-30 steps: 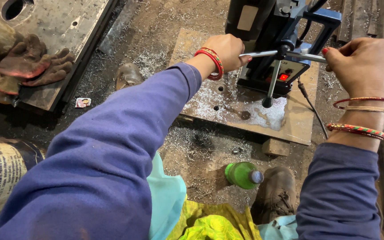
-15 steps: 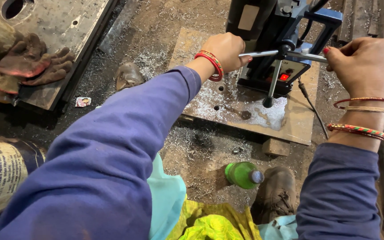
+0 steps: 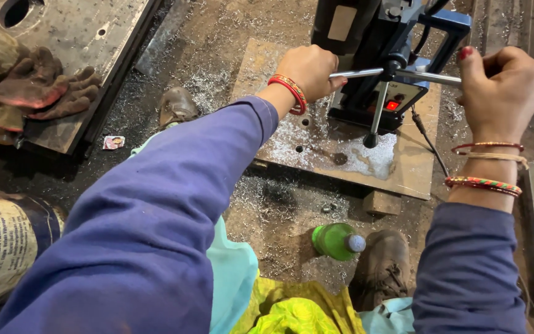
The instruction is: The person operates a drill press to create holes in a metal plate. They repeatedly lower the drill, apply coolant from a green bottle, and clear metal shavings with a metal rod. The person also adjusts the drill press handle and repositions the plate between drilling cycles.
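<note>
The drill (image 3: 383, 55) is chopped off by the top edge, so its upper body is out of view. Left hand (image 3: 307, 71) covers that end of the handle bar (image 3: 397, 74). The sack (image 3: 7, 247) runs off the left edge.

Left hand (image 3: 309, 69) and right hand (image 3: 502, 89) each grip a steel handle spoke (image 3: 424, 75) of the blue drill (image 3: 390, 55) standing on a shaving-strewn metal plate (image 3: 341, 142).
</note>
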